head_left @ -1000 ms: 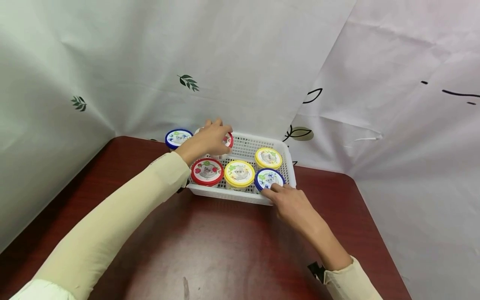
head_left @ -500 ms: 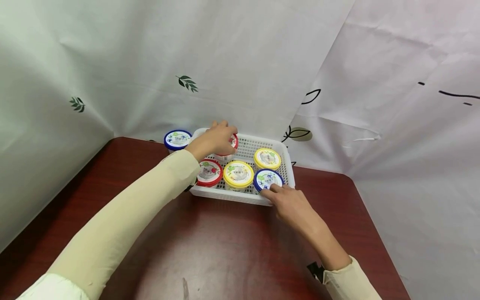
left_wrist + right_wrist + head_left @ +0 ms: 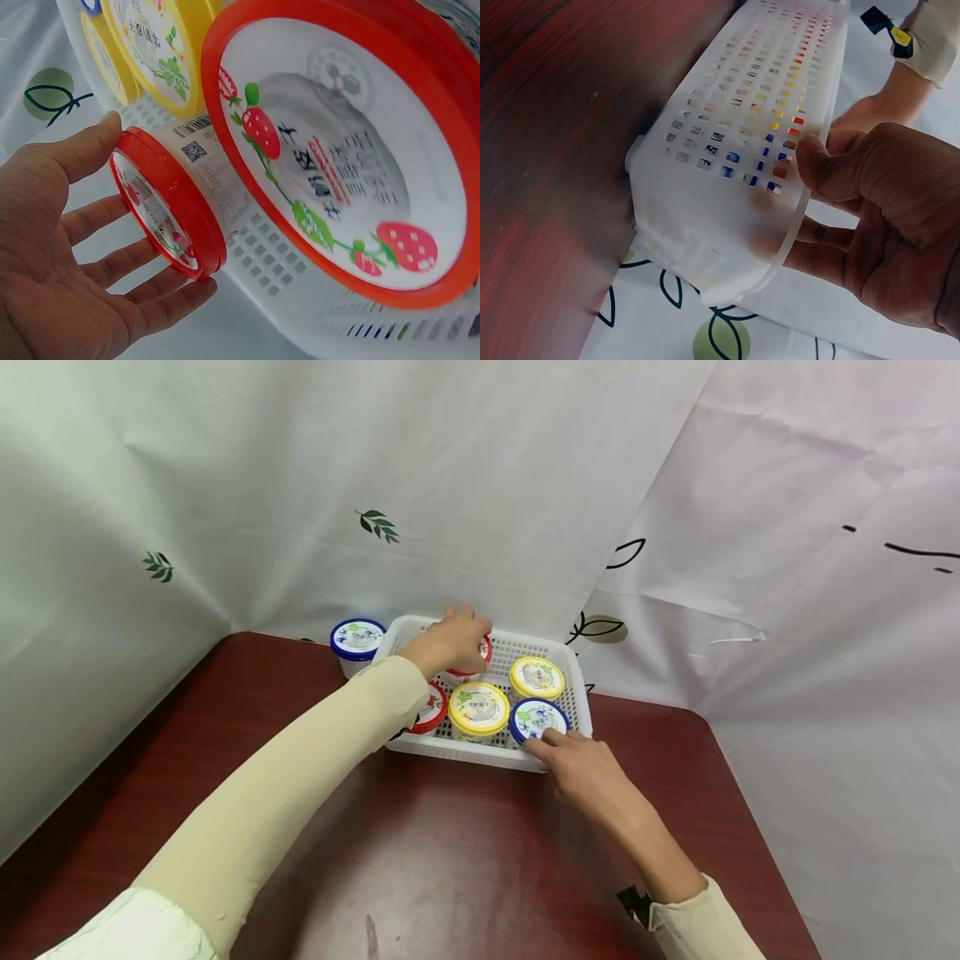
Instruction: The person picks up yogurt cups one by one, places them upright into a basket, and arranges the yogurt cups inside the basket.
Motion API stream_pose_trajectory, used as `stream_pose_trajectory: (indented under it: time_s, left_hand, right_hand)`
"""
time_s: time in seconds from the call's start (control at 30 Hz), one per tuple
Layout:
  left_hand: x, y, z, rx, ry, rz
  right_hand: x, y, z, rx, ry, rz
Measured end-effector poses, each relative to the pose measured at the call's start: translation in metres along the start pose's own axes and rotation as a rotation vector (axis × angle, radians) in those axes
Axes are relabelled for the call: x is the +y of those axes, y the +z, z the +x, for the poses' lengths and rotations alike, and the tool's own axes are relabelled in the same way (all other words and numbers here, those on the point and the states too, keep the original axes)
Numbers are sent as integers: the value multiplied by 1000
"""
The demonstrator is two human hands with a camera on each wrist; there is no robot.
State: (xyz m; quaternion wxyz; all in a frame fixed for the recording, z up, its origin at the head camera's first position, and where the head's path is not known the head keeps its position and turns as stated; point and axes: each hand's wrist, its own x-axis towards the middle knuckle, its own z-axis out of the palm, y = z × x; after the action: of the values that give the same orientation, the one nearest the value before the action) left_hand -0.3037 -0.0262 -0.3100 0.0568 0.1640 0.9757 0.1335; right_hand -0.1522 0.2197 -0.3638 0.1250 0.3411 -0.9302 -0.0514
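My left hand reaches over the back of a white plastic basket and grips a tub with a red lid. Its thumb and fingers lie round the lid's rim in the left wrist view, and the tub stands in the basket's back row. My right hand pinches the basket's front right rim, thumb outside and fingers inside. Close to that hand is a blue-lidded tub. Another red-lidded tub with strawberries on its lid sits in the front row, partly covered by the left sleeve in the head view.
Two yellow-lidded tubs, one in front and one behind, share the basket. Left of it, on the dark red table, stands a blue-lidded tub. White patterned cloth hangs behind the table and at both sides.
My left hand has moved right along the basket's back row together with the red-lidded tub. The right hand has stayed at the front rim, and the basket looks unmoved.
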Motion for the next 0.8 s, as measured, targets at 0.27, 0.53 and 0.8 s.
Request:
stream_pose_trajectory:
  time_s: [0.27,0.53,0.8]
  left_hand:
    - [2,10,3,-40,-31,-10]
    - [7,14,8,-64,-38,19]
    - [11,16,11,-118,-8,26]
  right_hand:
    - [-1,2,1,-23,0,-12]
    - [-1,2,2,-43,15,-4]
    - [1,2,1,-28,12,-14]
